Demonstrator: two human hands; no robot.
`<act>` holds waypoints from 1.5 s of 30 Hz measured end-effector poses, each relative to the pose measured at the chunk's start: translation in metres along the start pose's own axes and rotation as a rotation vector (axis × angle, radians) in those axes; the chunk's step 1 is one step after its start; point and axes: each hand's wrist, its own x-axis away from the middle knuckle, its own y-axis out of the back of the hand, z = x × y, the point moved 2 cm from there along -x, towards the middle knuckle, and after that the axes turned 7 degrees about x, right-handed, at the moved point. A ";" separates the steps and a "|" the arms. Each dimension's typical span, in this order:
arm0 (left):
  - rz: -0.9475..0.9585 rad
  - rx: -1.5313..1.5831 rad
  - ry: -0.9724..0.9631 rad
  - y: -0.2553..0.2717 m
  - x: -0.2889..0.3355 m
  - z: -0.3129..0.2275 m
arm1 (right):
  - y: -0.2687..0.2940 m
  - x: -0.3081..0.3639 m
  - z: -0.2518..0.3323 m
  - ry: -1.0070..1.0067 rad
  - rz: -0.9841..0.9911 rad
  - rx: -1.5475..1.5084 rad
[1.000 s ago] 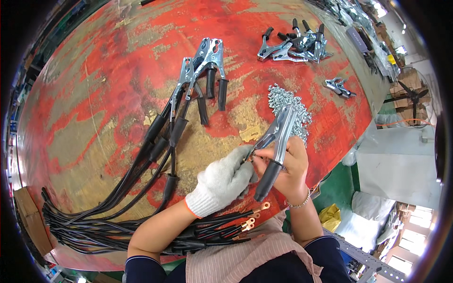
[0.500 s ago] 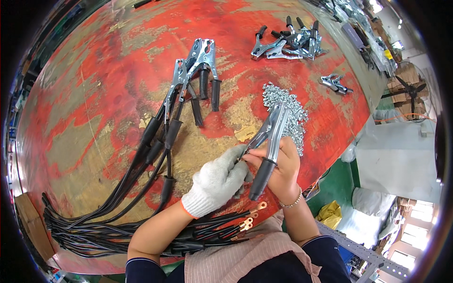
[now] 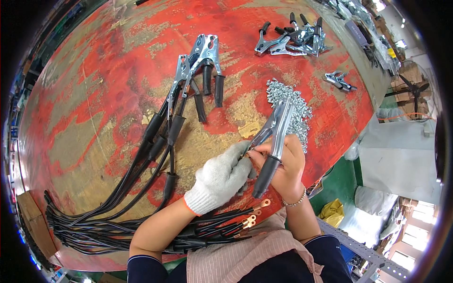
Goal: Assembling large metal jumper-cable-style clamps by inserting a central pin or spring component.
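A silver metal spring clamp (image 3: 281, 127) with a black grip on one handle is held over the table, its jaws toward the heap of small screws (image 3: 279, 92). My left hand (image 3: 218, 178), in a white knitted glove, is closed around the end of the clamp's other handle. My right hand (image 3: 289, 172), bare with a bracelet at the wrist, pinches at that same handle end beside the gloved fingertips. What small part lies between its fingertips cannot be made out. The black-gripped handle crosses in front of the right fingers and partly hides them.
Clamps joined to black cables (image 3: 206, 49) lie left of centre. A bundle of black cables (image 3: 94, 232) with copper ring lugs (image 3: 250, 220) runs along the near edge. More loose clamps (image 3: 295, 43) are piled at the far right, with a single clamp (image 3: 339, 81) nearer the edge.
The whole view has shifted slightly. Both hands keep their hold on the clamp, and the right fingers have moved a little at the handle end.
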 end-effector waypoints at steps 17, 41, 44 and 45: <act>0.023 0.019 0.040 0.002 0.000 -0.004 | 0.008 0.004 -0.007 0.171 0.021 -0.004; -0.172 -0.212 -0.003 0.010 0.003 -0.036 | 0.017 0.010 -0.049 0.079 0.043 0.105; -0.401 -0.398 -0.275 0.033 -0.006 -0.037 | 0.041 -0.003 -0.129 -0.094 0.009 0.265; -0.476 -0.478 -0.293 0.041 -0.011 -0.038 | 0.054 -0.011 -0.157 -0.126 -0.025 0.364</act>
